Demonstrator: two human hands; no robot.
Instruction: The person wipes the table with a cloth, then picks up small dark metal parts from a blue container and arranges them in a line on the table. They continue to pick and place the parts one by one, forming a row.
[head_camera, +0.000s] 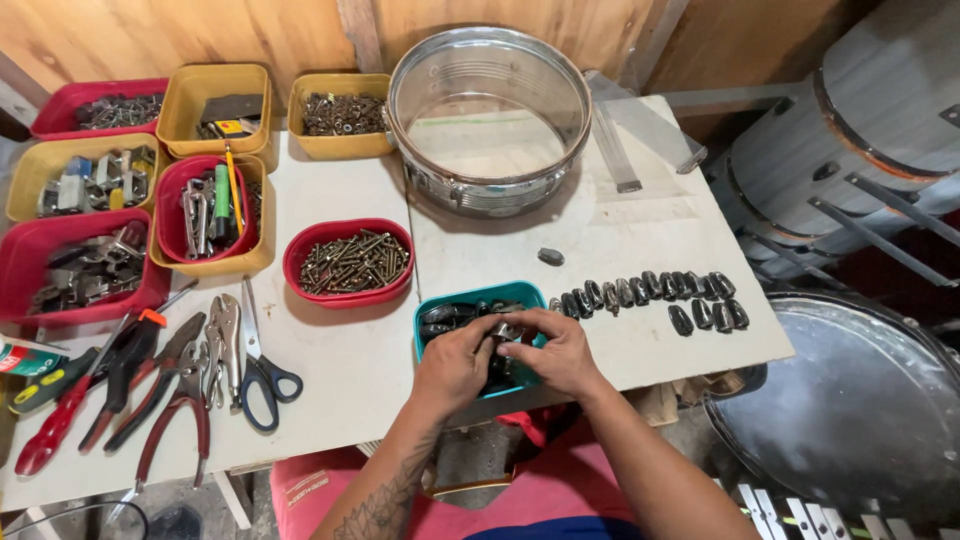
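My left hand (455, 362) and my right hand (558, 353) meet over a teal tub (425, 322) of dark metal lugs at the table's front edge. Both hands pinch one small shiny metal lug (507, 330) between their fingertips, just above the tub. To the right of the tub, a row of several dark lugs (645, 291) lies on the white tabletop (340, 350), with three more below its right end and a single lug (551, 256) further back.
A chrome drum shell (489, 115) stands at the back. A red bowl of screws (349, 262) sits left of the tub. Yellow and red tubs of hardware fill the back left. Pliers, scissors (262, 368) and screwdrivers lie front left. More drums stand off the table's right side.
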